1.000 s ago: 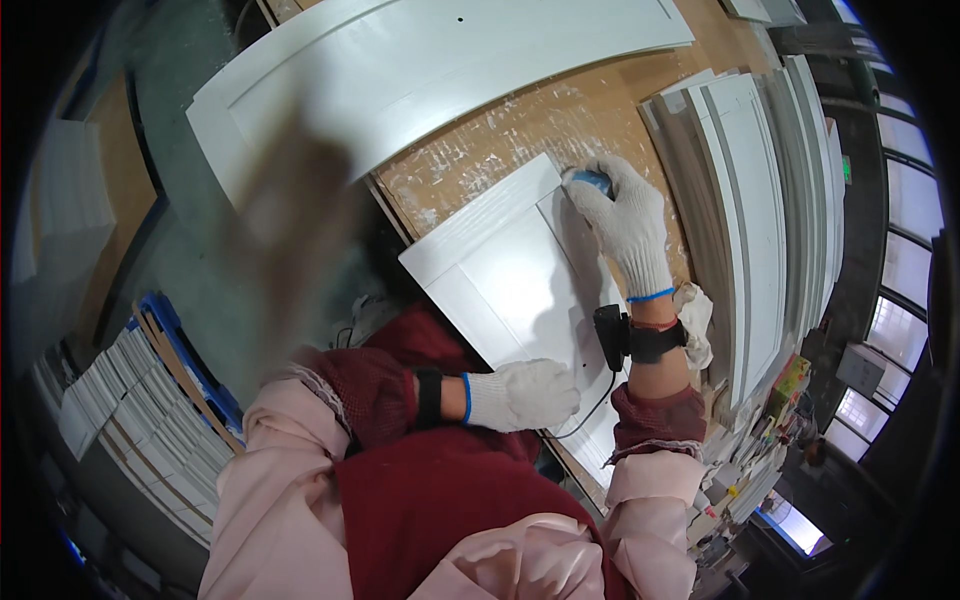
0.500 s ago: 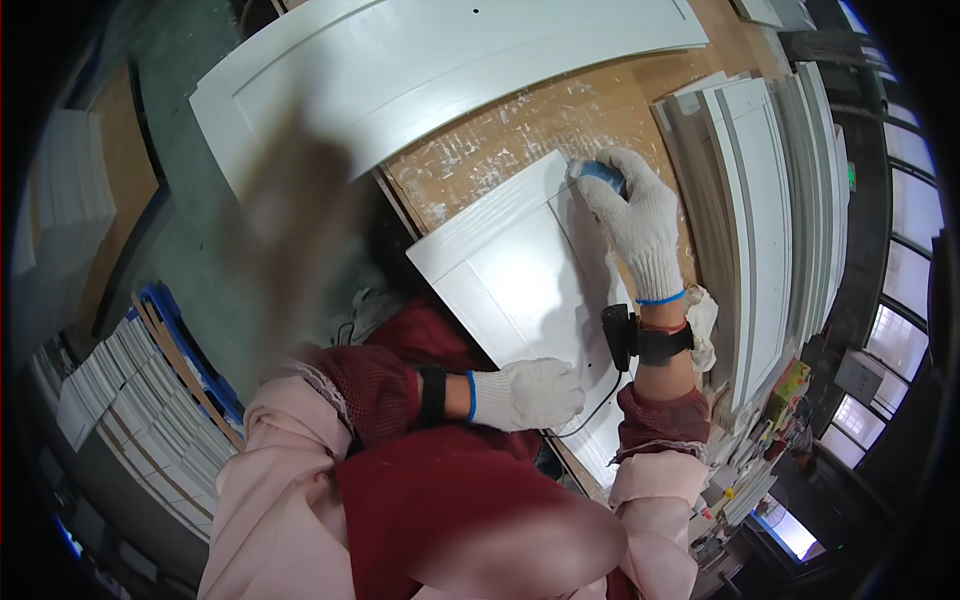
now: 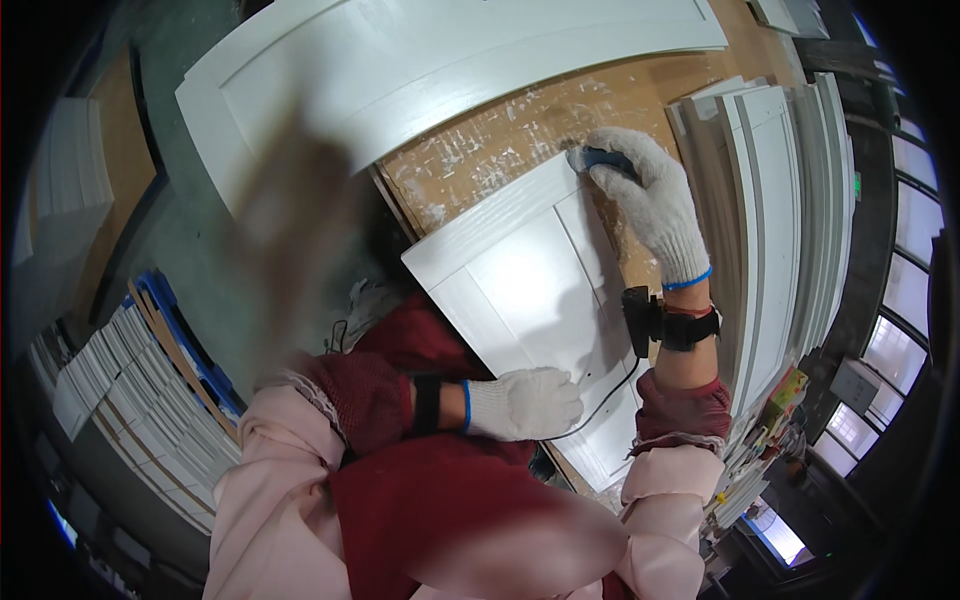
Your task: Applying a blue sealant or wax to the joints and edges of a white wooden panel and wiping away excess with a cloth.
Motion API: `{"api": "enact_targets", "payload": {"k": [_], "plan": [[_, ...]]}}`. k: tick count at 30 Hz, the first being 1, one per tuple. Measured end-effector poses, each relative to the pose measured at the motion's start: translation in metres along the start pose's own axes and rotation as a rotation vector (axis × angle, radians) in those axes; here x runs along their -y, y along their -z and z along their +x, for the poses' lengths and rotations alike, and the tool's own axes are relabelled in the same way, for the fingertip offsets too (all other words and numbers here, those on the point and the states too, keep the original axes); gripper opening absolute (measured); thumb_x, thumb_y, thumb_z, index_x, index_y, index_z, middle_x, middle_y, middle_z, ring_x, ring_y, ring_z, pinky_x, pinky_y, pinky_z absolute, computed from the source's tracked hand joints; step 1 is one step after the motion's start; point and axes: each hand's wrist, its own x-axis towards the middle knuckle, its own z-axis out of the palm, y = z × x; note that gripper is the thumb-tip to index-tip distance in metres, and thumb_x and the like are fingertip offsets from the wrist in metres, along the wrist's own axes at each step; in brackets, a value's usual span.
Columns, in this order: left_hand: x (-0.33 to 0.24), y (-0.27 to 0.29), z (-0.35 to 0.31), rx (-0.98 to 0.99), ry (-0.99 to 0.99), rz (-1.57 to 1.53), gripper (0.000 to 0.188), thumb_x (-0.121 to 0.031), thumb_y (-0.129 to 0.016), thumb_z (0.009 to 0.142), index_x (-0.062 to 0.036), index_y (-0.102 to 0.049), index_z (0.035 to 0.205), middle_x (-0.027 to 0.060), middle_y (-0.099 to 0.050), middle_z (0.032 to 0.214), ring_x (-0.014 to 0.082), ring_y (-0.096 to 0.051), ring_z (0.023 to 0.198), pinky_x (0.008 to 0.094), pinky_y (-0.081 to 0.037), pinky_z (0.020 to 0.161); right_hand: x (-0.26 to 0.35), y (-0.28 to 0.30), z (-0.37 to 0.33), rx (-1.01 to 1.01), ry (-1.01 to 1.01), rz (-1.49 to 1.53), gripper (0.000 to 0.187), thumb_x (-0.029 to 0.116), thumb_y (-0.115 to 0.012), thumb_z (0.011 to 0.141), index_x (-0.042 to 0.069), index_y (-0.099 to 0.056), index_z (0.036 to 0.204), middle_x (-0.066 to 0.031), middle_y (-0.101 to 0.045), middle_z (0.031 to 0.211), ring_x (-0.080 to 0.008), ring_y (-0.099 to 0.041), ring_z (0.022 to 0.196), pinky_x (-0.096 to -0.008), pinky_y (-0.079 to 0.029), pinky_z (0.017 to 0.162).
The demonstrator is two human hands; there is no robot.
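A white cabinet door (image 3: 530, 262) with a recessed centre lies slantwise before me. Over its near left edge rests my left hand (image 3: 525, 402) in a white knitted glove, fingers together and bent, pressed onto the door. My right hand (image 3: 650, 192), gloved the same way, is closed round a small blue-and-grey block (image 3: 608, 160) at the door's far right corner. The block's underside and part of its sides are hidden by the fingers, so its exact kind is unclear. A black strapped device (image 3: 640, 318) with a cable sits on my right wrist.
Under the door is a brown worktop (image 3: 500, 130) spotted with white. A larger white panel (image 3: 450, 65) lies beyond. White panels (image 3: 765, 200) stand stacked at the right, and more panels (image 3: 130, 400) are at the lower left. A blurred brown shape (image 3: 295, 195) obscures the left.
My right hand has shifted slightly up and right in the view, and the blue block has turned against the door's corner. My left hand stays at the door's near edge.
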Motion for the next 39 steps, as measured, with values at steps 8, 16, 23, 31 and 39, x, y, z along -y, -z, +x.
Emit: {"api": "enact_targets", "payload": {"k": [8, 16, 23, 31, 39], "plan": [[0.001, -0.005, 0.003, 0.075, 0.049, -0.112, 0.014, -0.017, -0.056, 0.082, -0.0071, -0.056, 0.091, 0.0059, -0.057, 0.084, 0.0216, -0.057, 0.079, 0.0322, -0.047, 0.076, -0.002, 0.009, 0.003, 0.018, -0.011, 0.030, 0.031, 0.008, -0.070, 0.086, 0.006, -0.068, 0.116, -0.0107, -0.068, 0.111, -0.0243, -0.066, 0.102, -0.0330, -0.052, 0.090], [0.002, 0.002, 0.005, 0.121, 0.045, -0.137, 0.015, -0.018, -0.057, 0.081, -0.0058, -0.056, 0.090, 0.0055, -0.054, 0.082, 0.0203, -0.056, 0.079, 0.0323, -0.048, 0.076, -0.010, 0.009, 0.005, 0.064, 0.080, 0.018, 0.029, 0.011, -0.070, 0.084, 0.008, -0.068, 0.112, -0.0128, -0.067, 0.101, -0.0292, -0.066, 0.094, -0.0358, -0.052, 0.085], [0.003, 0.005, 0.006, 0.056, 0.017, -0.100, 0.020, -0.016, -0.059, 0.078, -0.0023, -0.057, 0.092, 0.0051, -0.053, 0.082, 0.0200, -0.055, 0.078, 0.0311, -0.048, 0.075, -0.006, 0.005, 0.016, 0.067, 0.099, 0.091, 0.026, 0.011, -0.069, 0.086, 0.007, -0.068, 0.112, -0.0127, -0.066, 0.099, -0.0287, -0.065, 0.091, -0.0353, -0.052, 0.084], [0.002, 0.005, 0.002, -0.018, 0.034, -0.117, 0.020, -0.017, -0.058, 0.079, -0.0022, -0.057, 0.092, 0.0060, -0.053, 0.084, 0.0202, -0.055, 0.078, 0.0306, -0.047, 0.074, -0.001, 0.000, 0.022, 0.028, 0.151, -0.027, 0.028, 0.008, -0.068, 0.086, 0.006, -0.066, 0.114, -0.0126, -0.067, 0.105, -0.0283, -0.066, 0.097, -0.0341, -0.052, 0.085], [-0.008, -0.018, 0.001, 0.047, 0.102, -0.013, 0.011, -0.016, -0.060, 0.077, -0.0080, -0.056, 0.084, 0.0067, -0.056, 0.088, 0.0237, -0.055, 0.085, 0.0349, -0.046, 0.077, 0.017, -0.016, 0.022, -0.040, 0.280, -0.306, 0.030, 0.003, -0.065, 0.086, 0.008, -0.066, 0.115, -0.0129, -0.067, 0.110, -0.0330, -0.066, 0.099, -0.0374, -0.053, 0.085]]}}
